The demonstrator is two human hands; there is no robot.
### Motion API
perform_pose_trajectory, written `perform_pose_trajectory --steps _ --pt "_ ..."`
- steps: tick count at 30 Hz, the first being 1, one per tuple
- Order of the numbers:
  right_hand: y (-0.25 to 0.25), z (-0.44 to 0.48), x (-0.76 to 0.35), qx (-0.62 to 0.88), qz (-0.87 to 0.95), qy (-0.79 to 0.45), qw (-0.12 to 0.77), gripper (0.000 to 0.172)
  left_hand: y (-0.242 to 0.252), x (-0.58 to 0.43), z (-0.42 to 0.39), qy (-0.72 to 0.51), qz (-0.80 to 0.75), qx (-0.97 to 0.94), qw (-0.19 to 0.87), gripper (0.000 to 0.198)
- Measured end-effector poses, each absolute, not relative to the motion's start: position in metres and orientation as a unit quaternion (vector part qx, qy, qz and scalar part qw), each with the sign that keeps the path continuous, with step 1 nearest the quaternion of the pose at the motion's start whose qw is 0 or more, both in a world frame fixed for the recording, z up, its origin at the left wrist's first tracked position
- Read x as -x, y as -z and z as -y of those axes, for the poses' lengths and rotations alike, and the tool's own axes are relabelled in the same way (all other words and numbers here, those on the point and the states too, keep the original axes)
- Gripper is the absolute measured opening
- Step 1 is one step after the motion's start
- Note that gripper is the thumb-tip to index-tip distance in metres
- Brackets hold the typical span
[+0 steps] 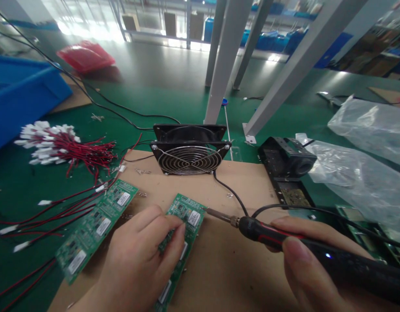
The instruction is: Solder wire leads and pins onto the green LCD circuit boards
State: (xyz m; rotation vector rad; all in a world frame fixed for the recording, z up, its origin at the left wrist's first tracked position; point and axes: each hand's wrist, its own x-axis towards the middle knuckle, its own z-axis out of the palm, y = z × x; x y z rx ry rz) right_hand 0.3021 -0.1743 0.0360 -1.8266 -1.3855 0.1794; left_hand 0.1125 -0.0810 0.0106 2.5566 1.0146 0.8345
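Observation:
My right hand (304, 255) is wrapped around a black soldering iron (274, 234) with a lit indicator on its handle. The iron's tip touches or nearly touches the right edge of a green circuit board (186, 212), close to its far end. Over that same board, my left hand (144, 255) is closed in a pinch; whatever the fingers hold is hidden. Part of the board lies concealed beneath this hand. To the left rests a second green circuit board (99, 225) with white labels, and red-and-black wires with white connectors (104, 187) lie by it.
A black fan (190, 151) with a wire guard stands behind the boards on a brown sheet (245, 186). At right is a black soldering-iron stand (287, 160) near clear plastic bags (356, 169). A wire bundle (69, 147) and a blue bin (21, 95) occupy the left.

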Motion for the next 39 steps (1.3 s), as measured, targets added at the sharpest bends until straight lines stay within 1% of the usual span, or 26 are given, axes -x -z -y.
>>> perform_pose_trajectory --steps 9,13,18,39 --pt "-0.0373 0.1729 -0.3017 0.724 0.566 -0.05 0.391 0.011 -0.0047 -0.1124 0.0816 -0.283 -0.358 -0.88 0.132 0.012" --pt "-0.0381 0.1724 -0.3005 0.734 0.558 -0.04 0.384 0.012 -0.0061 -0.1132 0.0816 -0.297 -0.35 -0.879 0.128 0.014" --pt "-0.0384 0.1729 -0.3006 0.732 0.564 -0.036 0.38 0.01 -0.0065 -0.1143 0.0819 -0.301 -0.347 -0.879 0.13 0.016" --pt "-0.0344 0.1742 -0.2994 0.738 0.545 -0.04 0.396 0.008 -0.001 -0.1116 0.084 -0.289 -0.344 -0.886 0.112 0.01"
